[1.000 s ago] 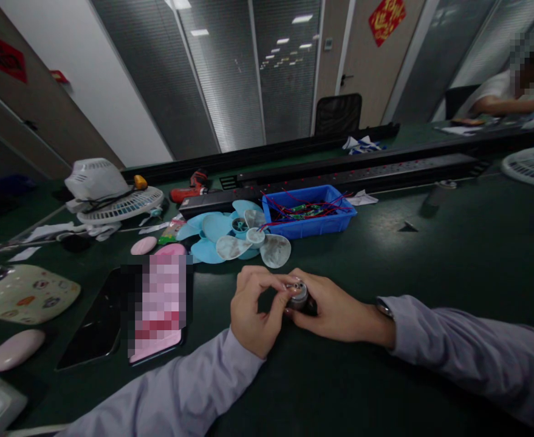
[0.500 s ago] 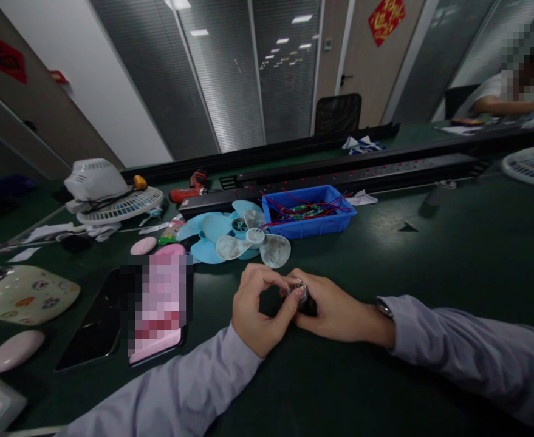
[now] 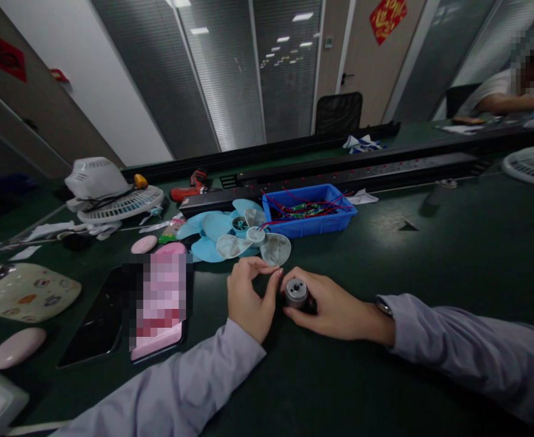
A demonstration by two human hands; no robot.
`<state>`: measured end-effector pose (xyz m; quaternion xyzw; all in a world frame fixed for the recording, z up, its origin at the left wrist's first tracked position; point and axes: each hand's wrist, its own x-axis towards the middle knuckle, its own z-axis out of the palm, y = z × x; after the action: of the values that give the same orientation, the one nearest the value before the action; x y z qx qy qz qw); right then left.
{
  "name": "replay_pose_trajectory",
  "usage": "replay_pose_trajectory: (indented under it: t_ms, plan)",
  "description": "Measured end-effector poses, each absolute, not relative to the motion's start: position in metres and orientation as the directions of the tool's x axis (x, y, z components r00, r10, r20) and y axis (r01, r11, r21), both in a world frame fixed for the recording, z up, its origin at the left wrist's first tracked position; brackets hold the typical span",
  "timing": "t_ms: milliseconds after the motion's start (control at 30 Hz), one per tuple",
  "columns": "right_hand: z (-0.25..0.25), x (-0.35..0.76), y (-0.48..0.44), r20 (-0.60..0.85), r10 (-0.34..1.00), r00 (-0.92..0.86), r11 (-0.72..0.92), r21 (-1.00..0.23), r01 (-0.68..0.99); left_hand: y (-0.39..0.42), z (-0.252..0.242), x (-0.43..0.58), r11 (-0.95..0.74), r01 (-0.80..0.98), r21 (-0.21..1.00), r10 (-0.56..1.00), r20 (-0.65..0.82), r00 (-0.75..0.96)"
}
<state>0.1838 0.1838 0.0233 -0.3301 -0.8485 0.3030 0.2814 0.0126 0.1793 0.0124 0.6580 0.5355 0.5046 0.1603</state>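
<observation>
My right hand (image 3: 328, 306) is wrapped round a small metal cylinder that looks like an electric motor (image 3: 296, 292). Its round end faces up, with a dark centre hole and small holes beside it; its lower body is hidden by my fingers. Just to the left of the motor, apart from it, is my left hand (image 3: 251, 300). Thumb and forefinger tips meet there in a pinch, and anything between them is too small to make out. Beyond my left hand lie a grey-white fan blade (image 3: 276, 247) and light blue fan blades (image 3: 206, 250).
A blue bin (image 3: 312, 226) holds circuit boards and red wires. Left of my arm lie a pink-screened phone (image 3: 166, 291) and a black tablet-like slab (image 3: 96, 321). Farther back are a red drill (image 3: 189, 189), a fan (image 3: 98, 182) and long black rails (image 3: 362, 170). Another person (image 3: 499, 97) sits far right.
My left hand has come off the motor's top and moved a little left, its fingertips still together. The motor's end face now shows. My right hand keeps its hold.
</observation>
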Motion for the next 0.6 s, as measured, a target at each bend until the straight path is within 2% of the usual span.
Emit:
replay_pose_trajectory:
  t_ms: [100,200,267,367,467,600]
  plan:
    - [0.024,0.184,0.184,0.262,0.737,-0.624,0.583,-0.712,0.390,0.184,0.011,0.009,-0.279,0.679,0.679,0.927,0.374,0.007]
    - [0.024,0.183,0.185,0.266,0.739,-0.619,0.580,-0.718,0.384,0.185,0.012,0.008,-0.245,0.771,0.587,0.936,0.351,0.029]
    - [0.024,0.183,0.184,0.266,0.743,-0.615,0.578,-0.718,0.388,0.185,0.012,0.008,-0.242,0.781,0.576,0.934,0.355,0.028]
    - [0.024,0.183,0.184,0.262,0.742,-0.617,0.582,-0.708,0.400,0.184,0.011,0.009,-0.293,0.690,0.662,0.911,0.412,-0.008]
    - [0.023,0.184,0.184,0.268,0.734,-0.624,0.593,-0.700,0.397,0.181,0.011,0.010,-0.434,0.528,0.730,0.828,0.554,-0.086]
    - [0.020,0.184,0.185,0.290,0.720,-0.630,0.609,-0.699,0.375,0.172,0.015,0.013,-0.655,0.390,0.647,0.694,0.719,-0.027]
